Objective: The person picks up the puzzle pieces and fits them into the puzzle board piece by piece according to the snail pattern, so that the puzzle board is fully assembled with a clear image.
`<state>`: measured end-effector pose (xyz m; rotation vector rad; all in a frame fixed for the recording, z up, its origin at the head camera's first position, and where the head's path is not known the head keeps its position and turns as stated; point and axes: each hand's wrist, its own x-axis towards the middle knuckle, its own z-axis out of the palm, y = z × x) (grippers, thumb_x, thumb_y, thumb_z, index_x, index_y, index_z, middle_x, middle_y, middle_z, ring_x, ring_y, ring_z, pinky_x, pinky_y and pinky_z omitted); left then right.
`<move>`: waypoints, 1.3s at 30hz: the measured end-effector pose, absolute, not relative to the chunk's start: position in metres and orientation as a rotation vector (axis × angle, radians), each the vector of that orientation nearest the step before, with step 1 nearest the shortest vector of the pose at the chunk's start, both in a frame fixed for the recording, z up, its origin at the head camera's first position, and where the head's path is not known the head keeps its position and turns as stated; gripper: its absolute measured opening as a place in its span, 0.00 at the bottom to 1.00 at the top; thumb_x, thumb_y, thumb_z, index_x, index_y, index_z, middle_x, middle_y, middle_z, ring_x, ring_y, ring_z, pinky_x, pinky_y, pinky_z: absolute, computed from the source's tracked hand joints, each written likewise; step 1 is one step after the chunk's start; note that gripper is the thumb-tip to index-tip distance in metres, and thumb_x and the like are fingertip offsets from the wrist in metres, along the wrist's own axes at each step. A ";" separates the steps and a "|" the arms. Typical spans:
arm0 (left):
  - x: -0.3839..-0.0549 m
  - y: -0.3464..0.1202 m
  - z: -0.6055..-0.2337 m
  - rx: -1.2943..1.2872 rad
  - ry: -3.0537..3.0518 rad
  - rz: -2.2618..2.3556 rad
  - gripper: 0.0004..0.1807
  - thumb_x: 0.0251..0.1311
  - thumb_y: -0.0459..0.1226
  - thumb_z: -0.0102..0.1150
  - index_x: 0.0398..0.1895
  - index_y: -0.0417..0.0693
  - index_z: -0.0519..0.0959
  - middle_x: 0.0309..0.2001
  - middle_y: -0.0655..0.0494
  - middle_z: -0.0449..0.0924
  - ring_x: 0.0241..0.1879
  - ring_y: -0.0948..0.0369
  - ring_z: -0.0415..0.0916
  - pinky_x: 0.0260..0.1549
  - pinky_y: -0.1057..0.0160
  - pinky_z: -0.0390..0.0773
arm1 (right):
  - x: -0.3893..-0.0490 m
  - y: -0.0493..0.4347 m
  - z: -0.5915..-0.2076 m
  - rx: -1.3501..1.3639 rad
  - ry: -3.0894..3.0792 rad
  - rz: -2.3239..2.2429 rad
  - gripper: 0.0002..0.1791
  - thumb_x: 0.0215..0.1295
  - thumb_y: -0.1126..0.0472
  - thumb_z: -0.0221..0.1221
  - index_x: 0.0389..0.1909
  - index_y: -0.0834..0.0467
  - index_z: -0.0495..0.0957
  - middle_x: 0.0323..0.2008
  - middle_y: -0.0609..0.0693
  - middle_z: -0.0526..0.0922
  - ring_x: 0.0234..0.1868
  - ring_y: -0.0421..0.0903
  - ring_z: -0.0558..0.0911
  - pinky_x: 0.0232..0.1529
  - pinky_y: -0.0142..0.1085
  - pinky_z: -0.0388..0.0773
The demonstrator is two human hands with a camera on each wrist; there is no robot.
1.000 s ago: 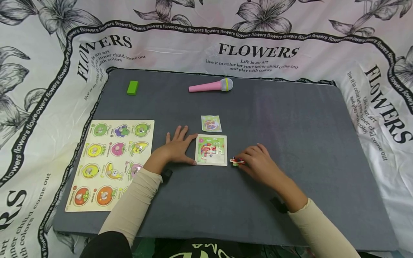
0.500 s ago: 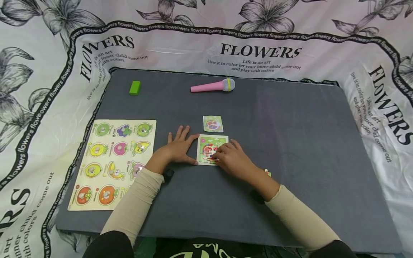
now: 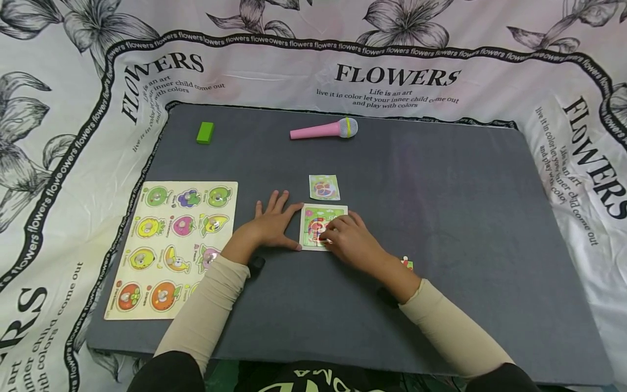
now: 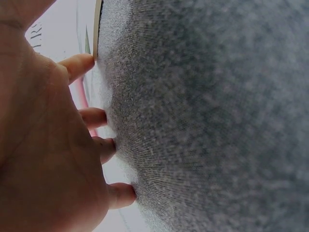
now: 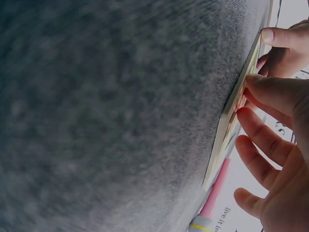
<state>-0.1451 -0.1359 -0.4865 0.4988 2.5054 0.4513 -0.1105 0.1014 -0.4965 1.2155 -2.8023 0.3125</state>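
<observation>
A small square jigsaw puzzle in a pale frame (image 3: pixel 305 246) lies on the grey table, with a green and red picture. My left hand (image 3: pixel 269 226) rests spread at its left side, thumb and index finger touching the frame's left corners. Over the puzzle's lower right part, my right hand (image 3: pixel 355 242) pinches a puzzle piece against the board; the hand mostly hides the piece. In the right wrist view, the right thumb and fingertips meet at the puzzle board (image 5: pixel 223 126). Beside the right forearm lies another small puzzle piece (image 3: pixel 407 263).
A small picture card (image 3: pixel 324 188) lies just beyond the puzzle. To the left is a large fruit peg board (image 3: pixel 171 247), partly under the left sleeve. A pink toy microphone (image 3: pixel 318 132) and a green block (image 3: pixel 205 133) lie at the back.
My right hand has moved left from the loose pieces onto the puzzle, bringing a piece with it. One loose piece stays by the right forearm. The left hand keeps its place.
</observation>
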 end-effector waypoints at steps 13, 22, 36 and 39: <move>-0.144 -0.133 -0.490 0.505 2.496 0.454 0.58 0.46 0.60 0.71 0.77 0.60 0.49 0.78 0.43 0.30 0.76 0.44 0.22 0.66 0.31 0.33 | -0.097 0.114 -0.492 1.265 -2.876 0.353 0.14 0.57 0.55 0.69 0.45 0.49 0.84 0.45 0.47 0.81 0.51 0.51 0.76 0.59 0.53 0.65; -0.142 -0.132 -0.491 0.512 2.502 0.461 0.58 0.45 0.59 0.72 0.77 0.59 0.50 0.78 0.42 0.31 0.76 0.43 0.22 0.66 0.30 0.33 | -0.084 0.170 -0.480 1.096 -2.955 0.396 0.23 0.54 0.56 0.72 0.51 0.55 0.82 0.47 0.52 0.81 0.52 0.54 0.76 0.58 0.53 0.65; -0.143 -0.137 -0.487 0.505 2.499 0.486 0.58 0.46 0.58 0.72 0.77 0.58 0.50 0.78 0.42 0.30 0.76 0.44 0.22 0.66 0.31 0.32 | -0.055 0.238 -0.469 0.884 -3.116 0.313 0.26 0.47 0.63 0.74 0.51 0.58 0.81 0.48 0.56 0.82 0.51 0.59 0.77 0.55 0.59 0.68; -0.145 -0.137 -0.487 0.506 2.503 0.487 0.58 0.46 0.58 0.72 0.77 0.58 0.50 0.78 0.42 0.30 0.76 0.44 0.22 0.66 0.30 0.33 | -0.055 0.241 -0.470 0.889 -3.117 0.320 0.25 0.47 0.63 0.74 0.50 0.58 0.82 0.47 0.56 0.83 0.50 0.59 0.78 0.54 0.59 0.69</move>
